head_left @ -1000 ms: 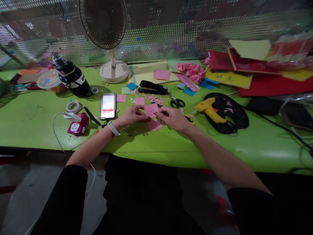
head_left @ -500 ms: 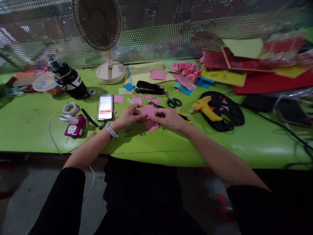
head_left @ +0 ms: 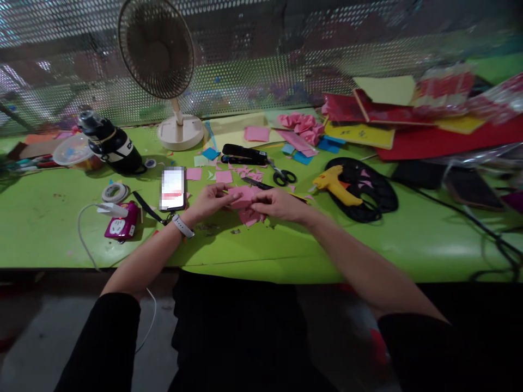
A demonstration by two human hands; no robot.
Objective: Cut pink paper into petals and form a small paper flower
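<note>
A piece of pink paper (head_left: 242, 197) is pinched between both hands above the green table. My left hand (head_left: 211, 200) grips its left edge, thumb on top. My right hand (head_left: 277, 204) has its fingers closed on the paper's right side. More pink paper (head_left: 249, 217) shows just below; whether it is joined to the held piece I cannot tell. Behind the hands lie pink paper scraps (head_left: 252, 174), a pink square (head_left: 224, 177), a black stapler (head_left: 245, 155) and black-handled scissors (head_left: 284, 177). A dark tool with a yellow part, perhaps a cutter, lies partly hidden beyond my right hand.
A phone (head_left: 172, 188), a purple power adapter (head_left: 122, 222) and a tape roll (head_left: 115, 192) lie left. Behind them stand a black bottle (head_left: 112, 146) and a fan (head_left: 180, 132). Right are a yellow glue gun (head_left: 339, 185), cables and stacked coloured paper (head_left: 359, 132).
The pink paper in my hands has tilted and looks shorter, its upper part now folded or turned flatter. Both hands still hold it. The camera view has shifted slightly.
</note>
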